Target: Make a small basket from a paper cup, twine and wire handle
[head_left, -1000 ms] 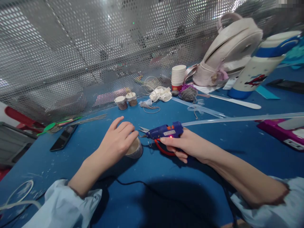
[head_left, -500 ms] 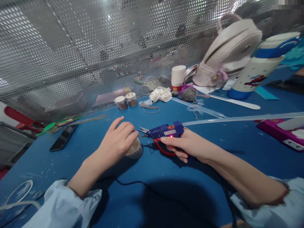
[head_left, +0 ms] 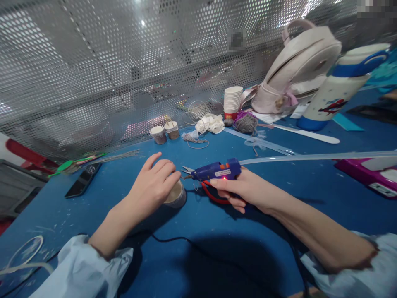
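A small cup with a grey outer wall and a pale inside sits on the blue table. My left hand covers its left and far side, fingers bent at the rim and one finger raised; the thumb is hidden. In my right hand is a blue hot glue gun with a lit red light. Its nozzle points left, close to my left fingertips above the cup; whether they touch is unclear. A long clear glue stick extends from its back. Scissors with red handles lie partly hidden beneath the gun.
Two small wrapped cups, grey yarn and stacked paper cups stand along the mesh panel. A backpack and bottle are right, a phone left. A black cord crosses the front.
Both hands, the glue gun and the cup hold practically the same positions. The camera view has shifted very slightly.
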The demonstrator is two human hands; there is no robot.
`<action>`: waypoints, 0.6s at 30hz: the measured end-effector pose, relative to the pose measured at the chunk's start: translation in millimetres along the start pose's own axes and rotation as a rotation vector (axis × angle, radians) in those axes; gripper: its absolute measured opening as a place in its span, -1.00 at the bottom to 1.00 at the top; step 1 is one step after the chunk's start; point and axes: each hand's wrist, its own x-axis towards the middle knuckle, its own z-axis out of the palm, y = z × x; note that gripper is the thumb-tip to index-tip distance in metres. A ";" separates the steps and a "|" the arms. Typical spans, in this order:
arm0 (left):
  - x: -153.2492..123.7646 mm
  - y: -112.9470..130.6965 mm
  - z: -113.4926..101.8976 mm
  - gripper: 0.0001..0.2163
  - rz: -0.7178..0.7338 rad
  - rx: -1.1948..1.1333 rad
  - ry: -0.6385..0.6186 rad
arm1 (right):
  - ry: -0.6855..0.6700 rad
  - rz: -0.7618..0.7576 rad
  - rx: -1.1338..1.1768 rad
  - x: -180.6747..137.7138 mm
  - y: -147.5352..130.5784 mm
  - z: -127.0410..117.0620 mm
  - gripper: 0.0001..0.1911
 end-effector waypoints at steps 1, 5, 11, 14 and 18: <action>0.1 0.1 -0.1 -0.78 0.002 -0.001 -0.002 | 0.001 -0.002 0.002 -0.4 -0.1 0.5 -0.57; -0.1 0.1 0.3 -0.77 -0.012 -0.005 -0.003 | 0.001 0.009 -0.015 -0.9 0.0 1.1 -0.56; -0.1 -0.1 -0.1 -0.77 -0.012 0.005 -0.013 | 0.001 0.011 -0.017 -1.1 -0.9 0.4 -0.56; 0.3 0.5 -0.4 -0.77 -0.002 0.012 -0.013 | 0.009 -0.005 -0.014 -1.0 -0.3 1.7 -0.56; -0.1 0.4 -0.1 -0.77 -0.010 0.018 -0.010 | 0.016 0.008 -0.039 -0.8 0.2 1.7 -0.60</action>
